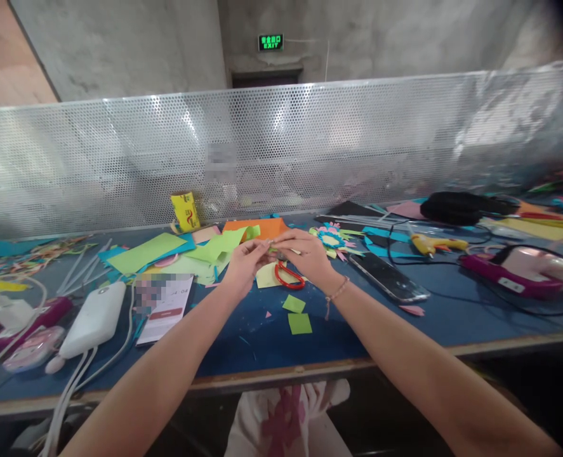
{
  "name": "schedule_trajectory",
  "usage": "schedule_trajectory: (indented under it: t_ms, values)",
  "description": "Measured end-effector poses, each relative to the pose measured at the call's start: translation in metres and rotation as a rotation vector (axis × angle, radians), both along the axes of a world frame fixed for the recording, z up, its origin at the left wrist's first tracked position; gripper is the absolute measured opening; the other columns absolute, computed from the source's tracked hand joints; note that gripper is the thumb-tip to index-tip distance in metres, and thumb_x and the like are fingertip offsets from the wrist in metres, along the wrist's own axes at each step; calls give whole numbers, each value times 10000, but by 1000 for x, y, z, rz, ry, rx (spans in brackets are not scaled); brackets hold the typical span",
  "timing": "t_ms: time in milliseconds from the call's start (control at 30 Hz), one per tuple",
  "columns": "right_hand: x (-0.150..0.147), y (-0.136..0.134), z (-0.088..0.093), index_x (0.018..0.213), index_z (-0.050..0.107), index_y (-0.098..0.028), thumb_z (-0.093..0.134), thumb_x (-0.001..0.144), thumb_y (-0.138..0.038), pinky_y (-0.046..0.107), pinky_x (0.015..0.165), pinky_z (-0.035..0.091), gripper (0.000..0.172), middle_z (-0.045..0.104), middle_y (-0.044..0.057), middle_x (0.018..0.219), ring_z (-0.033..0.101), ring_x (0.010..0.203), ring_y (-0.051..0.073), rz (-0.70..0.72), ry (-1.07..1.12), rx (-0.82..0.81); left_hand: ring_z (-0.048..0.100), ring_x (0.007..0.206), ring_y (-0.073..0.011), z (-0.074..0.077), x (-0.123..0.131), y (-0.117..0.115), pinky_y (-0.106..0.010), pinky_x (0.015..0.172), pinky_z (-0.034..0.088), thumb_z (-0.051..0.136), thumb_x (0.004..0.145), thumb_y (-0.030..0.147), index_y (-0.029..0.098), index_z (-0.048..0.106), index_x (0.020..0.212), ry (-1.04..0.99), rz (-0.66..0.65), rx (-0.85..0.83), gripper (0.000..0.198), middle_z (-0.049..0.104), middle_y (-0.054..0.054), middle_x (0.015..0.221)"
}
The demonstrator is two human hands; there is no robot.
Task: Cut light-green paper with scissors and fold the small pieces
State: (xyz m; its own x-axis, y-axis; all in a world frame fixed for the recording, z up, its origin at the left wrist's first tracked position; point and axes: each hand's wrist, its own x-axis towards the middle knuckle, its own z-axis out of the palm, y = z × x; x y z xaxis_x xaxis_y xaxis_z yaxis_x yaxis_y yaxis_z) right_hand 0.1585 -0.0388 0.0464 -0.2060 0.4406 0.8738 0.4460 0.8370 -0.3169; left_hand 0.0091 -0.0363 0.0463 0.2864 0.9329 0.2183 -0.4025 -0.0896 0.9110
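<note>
My left hand (249, 261) and my right hand (307, 252) meet over the middle of the table, fingertips pinched together. Whatever sits between them is too small and too covered by the fingers to make out. Just below the right hand's fingers is the red handle (289, 277) of what look like scissors, over a pale yellow paper (268, 275); whether the hand touches it I cannot tell. Two small green paper pieces, one (294, 304) above the other (300, 324), lie nearer the front edge. A blue, pink and yellow paper flower (330, 237) lies right of the right hand.
Green paper sheets (148, 252) and an orange sheet (274, 225) lie behind my hands. On the left are a lit phone (169, 311) and a white power bank (94, 319) with cables. A dark phone (390, 277), yellow glue gun (437, 244) and purple power strip (512, 274) are on the right.
</note>
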Motion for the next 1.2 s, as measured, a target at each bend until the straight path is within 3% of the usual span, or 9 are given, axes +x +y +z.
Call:
schedule_trajectory:
  t_ms: [433, 600, 700, 833, 1000, 1200]
  values:
    - [0, 3, 3, 844, 657, -257, 526, 708, -65, 339, 828, 462, 270, 651, 11, 878, 584, 889, 155, 22, -50, -159, 537, 655, -75, -4, -3, 7, -272, 718, 463, 691, 613, 277, 129, 589, 650, -7, -35, 30, 183, 548, 10, 665]
    - [-3, 5, -4, 1037, 549, -243, 508, 700, -101, 324, 774, 491, 368, 570, 51, 1036, 557, 961, 171, 162, 87, -347, 526, 641, -69, -2, -2, 6, -262, 712, 465, 685, 609, 285, 140, 563, 637, 13, 40, 20, 191, 525, 21, 640]
    - [-5, 6, -6, 988, 523, -204, 508, 724, -160, 306, 731, 493, 268, 578, 64, 966, 571, 902, 162, 209, 171, -445, 520, 634, -69, -4, -1, 8, -253, 692, 465, 685, 604, 297, 146, 558, 655, 20, 92, 15, 204, 520, 24, 635]
    - [-10, 7, -8, 812, 530, -182, 543, 738, -265, 277, 630, 482, 112, 592, 29, 758, 573, 679, 123, 125, 227, -498, 518, 633, -71, -8, -2, 12, -247, 673, 460, 660, 628, 337, 149, 554, 678, 78, 158, 69, 222, 530, 21, 649]
    - [-13, 11, -10, 768, 527, -174, 601, 690, -320, 259, 570, 467, 182, 577, 7, 683, 552, 605, 110, 120, 290, -566, 530, 615, -83, -11, -3, 13, -273, 692, 464, 634, 652, 351, 138, 570, 690, 186, 213, 186, 226, 550, 11, 625]
    - [-15, 11, -12, 753, 550, -177, 607, 682, -331, 245, 547, 450, 179, 559, -6, 657, 525, 585, 101, 124, 308, -591, 551, 616, -97, -12, -4, 14, -272, 676, 471, 638, 645, 340, 138, 613, 749, 224, 240, 183, 229, 598, -12, 653]
